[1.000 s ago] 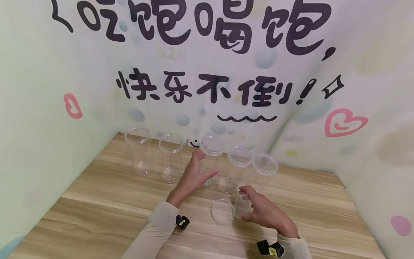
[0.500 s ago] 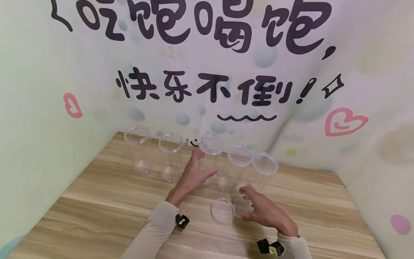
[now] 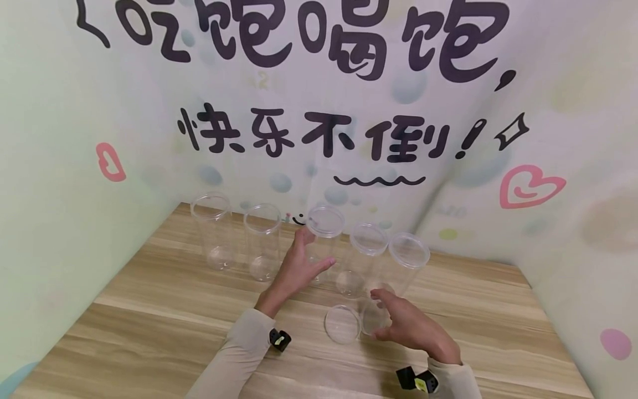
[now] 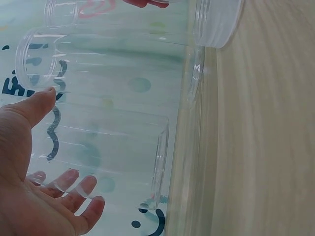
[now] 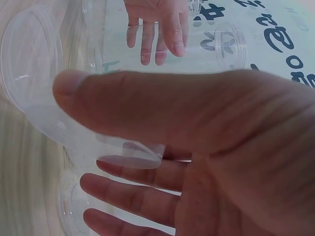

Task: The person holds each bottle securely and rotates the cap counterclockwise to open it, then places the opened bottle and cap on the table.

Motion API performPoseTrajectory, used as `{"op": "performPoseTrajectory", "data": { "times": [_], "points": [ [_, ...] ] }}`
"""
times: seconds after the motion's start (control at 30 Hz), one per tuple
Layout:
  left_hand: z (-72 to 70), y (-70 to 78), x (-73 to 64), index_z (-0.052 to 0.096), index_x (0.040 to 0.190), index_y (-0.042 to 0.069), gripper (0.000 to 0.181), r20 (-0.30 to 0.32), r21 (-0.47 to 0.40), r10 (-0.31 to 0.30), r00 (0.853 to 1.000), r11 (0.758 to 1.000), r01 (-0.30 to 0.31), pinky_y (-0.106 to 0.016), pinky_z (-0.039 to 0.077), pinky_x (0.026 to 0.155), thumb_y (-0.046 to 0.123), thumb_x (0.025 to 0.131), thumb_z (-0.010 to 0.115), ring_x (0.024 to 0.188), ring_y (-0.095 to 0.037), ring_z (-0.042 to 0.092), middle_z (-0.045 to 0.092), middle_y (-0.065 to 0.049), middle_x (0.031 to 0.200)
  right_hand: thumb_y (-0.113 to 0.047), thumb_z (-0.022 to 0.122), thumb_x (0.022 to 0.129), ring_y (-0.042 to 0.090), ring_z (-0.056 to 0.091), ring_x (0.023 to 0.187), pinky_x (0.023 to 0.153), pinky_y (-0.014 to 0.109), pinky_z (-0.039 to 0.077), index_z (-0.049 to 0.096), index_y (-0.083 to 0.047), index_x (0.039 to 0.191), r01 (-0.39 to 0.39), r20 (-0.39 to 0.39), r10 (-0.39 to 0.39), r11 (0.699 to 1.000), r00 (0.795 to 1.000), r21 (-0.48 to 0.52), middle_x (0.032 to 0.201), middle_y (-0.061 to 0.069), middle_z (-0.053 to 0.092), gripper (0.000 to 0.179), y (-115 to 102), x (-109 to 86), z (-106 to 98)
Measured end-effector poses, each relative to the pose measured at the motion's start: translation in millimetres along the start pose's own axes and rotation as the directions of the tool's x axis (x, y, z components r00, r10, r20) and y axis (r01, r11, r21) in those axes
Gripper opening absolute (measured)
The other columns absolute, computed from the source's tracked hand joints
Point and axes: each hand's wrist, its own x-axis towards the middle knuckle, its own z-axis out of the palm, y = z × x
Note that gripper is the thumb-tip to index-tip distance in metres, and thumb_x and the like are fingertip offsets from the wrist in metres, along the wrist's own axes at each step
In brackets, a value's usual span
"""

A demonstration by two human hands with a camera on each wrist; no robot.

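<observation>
Several clear plastic jars stand upright in a row. My left hand [image 3: 297, 266] is at the middle jar [image 3: 326, 221], its thumb and fingers spread either side of the wall. Through that jar [image 4: 113, 147] the relaxed fingers [image 4: 88, 186] show in the left wrist view. My right hand [image 3: 411, 327] is low at the right, thumb and fingers wide apart around a clear, tilted round piece [image 3: 372, 317] that looks like a lid. I cannot tell whether the hand bears on it. A clear round lid [image 3: 342, 325] lies flat on the table just left of it.
Two more jars, a far-left one [image 3: 211, 227] and its neighbour [image 3: 262, 238], stand left of the left hand. Two others, one [image 3: 369, 241] right of the middle and a rightmost one [image 3: 408, 252], nearly touch at their tops. A printed wall backs the wooden table [image 3: 164, 310].
</observation>
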Motion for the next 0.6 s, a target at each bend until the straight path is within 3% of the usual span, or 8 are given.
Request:
{"op": "performPoseTrajectory", "data": {
  "times": [0.27,0.6],
  "points": [
    [-1.3,0.8,0.0,0.025,0.151,0.011,0.094,0.002,-0.005,0.001,1.000,1.000,-0.001,-0.056,0.036,0.111,0.026,0.080,0.084,0.133,-0.034,0.047,0.048,-0.018,0.144,-0.016,0.086,0.073,0.040,0.058,0.119,0.096,0.054,0.048,0.046,0.007,0.139,-0.050,0.009,0.050,0.999,0.999,0.020,0.133,0.024,0.057,0.080,0.2,-3.7,0.6],
    [-2.1,-0.4,1.0,0.023,0.152,0.012,0.095,-0.004,0.001,0.022,1.000,1.000,-0.022,-0.056,0.037,0.109,0.025,0.080,0.084,0.132,-0.035,0.048,0.048,-0.019,0.144,-0.013,0.086,0.071,0.042,0.057,0.117,0.095,0.056,0.048,0.046,0.010,0.138,-0.039,0.029,0.038,0.999,0.999,0.006,0.132,0.027,0.056,0.081,2.6,-3.5,2.4]
  ]
}}
